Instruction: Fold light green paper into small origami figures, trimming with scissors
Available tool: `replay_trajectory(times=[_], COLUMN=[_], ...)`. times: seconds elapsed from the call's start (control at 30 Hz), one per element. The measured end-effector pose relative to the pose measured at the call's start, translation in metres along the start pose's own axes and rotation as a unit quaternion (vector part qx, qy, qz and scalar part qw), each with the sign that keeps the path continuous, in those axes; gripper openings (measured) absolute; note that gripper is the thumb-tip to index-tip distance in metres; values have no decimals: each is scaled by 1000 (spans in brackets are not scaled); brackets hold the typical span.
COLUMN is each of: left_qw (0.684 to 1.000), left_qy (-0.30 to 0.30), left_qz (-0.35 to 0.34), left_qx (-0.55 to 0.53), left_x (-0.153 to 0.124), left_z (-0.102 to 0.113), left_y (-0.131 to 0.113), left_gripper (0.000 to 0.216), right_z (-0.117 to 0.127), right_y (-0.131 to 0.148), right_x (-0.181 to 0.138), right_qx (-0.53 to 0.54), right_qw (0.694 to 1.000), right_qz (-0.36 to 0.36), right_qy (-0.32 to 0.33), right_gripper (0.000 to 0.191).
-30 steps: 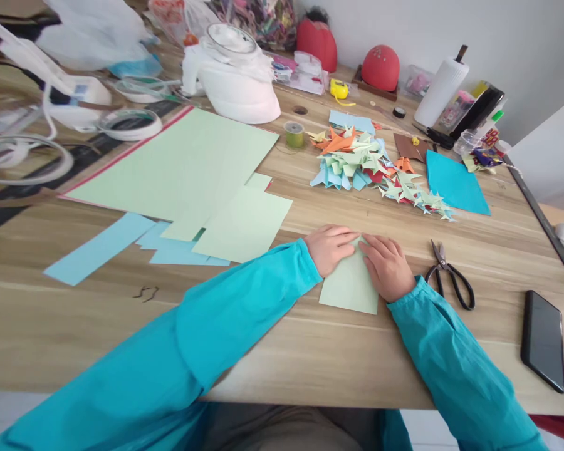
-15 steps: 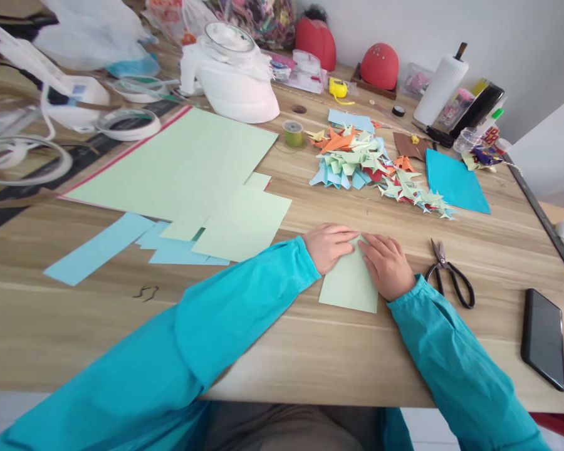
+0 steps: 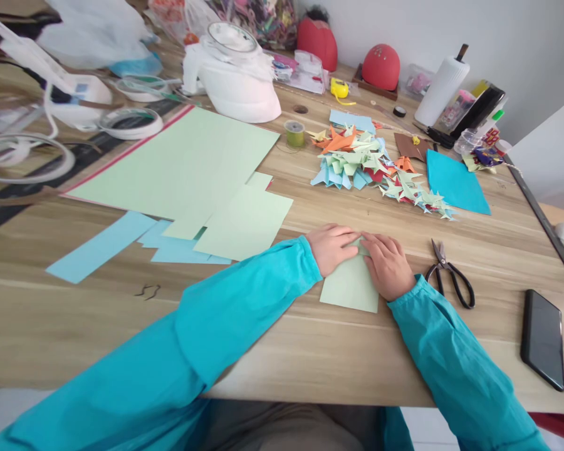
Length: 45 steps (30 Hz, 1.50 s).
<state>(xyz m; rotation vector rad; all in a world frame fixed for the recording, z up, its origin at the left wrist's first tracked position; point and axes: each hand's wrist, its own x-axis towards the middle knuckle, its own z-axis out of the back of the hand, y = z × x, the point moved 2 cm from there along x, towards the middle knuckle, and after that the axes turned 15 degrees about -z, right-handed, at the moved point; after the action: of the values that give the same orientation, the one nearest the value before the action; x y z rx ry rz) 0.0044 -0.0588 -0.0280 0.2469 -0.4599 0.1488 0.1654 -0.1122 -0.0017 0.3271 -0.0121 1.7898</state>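
A small pale green sheet of paper [image 3: 350,287] lies on the wooden table in front of me, its lower edge towards me. My left hand [image 3: 333,248] holds the sheet's upper left side, fingers together and pointing right. From the other side my right hand [image 3: 388,263] grips the upper right edge. The fingertips of both hands nearly meet at the top, where the paper appears folded to a point. My fingers cover much of that upper part. To the right of my right hand lie black-handled scissors [image 3: 449,272] with their blades pointing away.
Larger pale green sheets [image 3: 183,166] and light blue strips [image 3: 101,246] lie to the left. Beyond my hands is a pile of folded paper stars [image 3: 352,156], with a thread spool [image 3: 294,133] and a turquoise sheet [image 3: 455,181] nearby. A phone [image 3: 543,338] rests at the right.
Both hands stay at the top of the pale green sheet, with only a slight shift of the left fingers. The whole view has moved a little.
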Motion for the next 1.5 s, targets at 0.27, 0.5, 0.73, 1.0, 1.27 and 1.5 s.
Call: replay_trajectory(times=[0.27,0.5,0.73,1.0,1.27,1.5], left_qw=[999,999,999,999,999,998], left_qy=[-16,-20,-40,-37,-54,-54], left_qz=[6,7,-9,3,-3,12], left_qx=[47,32,-12,-20,3,-8], left_x=[5,1,-11,-12,-12,-13], left_z=[6,2,-9,-18,-17,-20], left_y=[-4,-3,5,9,8,8], left_gripper=[24,23,26,29,30,30], right_z=[-1,-3,-2,-3,-3,-3], right_y=[0,-3,-3,-3,-4,-3], right_x=[0,-1,-1,-2,-2,-2], right_qx=[-4,-15,-16,-13,-13,-12], right_qw=[1000,1000,999,999,999,999], right_qz=[3,16,23,25,28,24], right_qy=[-2,-19,-18,-23,-24,-27], right_gripper=[34,32,32,32,32,32])
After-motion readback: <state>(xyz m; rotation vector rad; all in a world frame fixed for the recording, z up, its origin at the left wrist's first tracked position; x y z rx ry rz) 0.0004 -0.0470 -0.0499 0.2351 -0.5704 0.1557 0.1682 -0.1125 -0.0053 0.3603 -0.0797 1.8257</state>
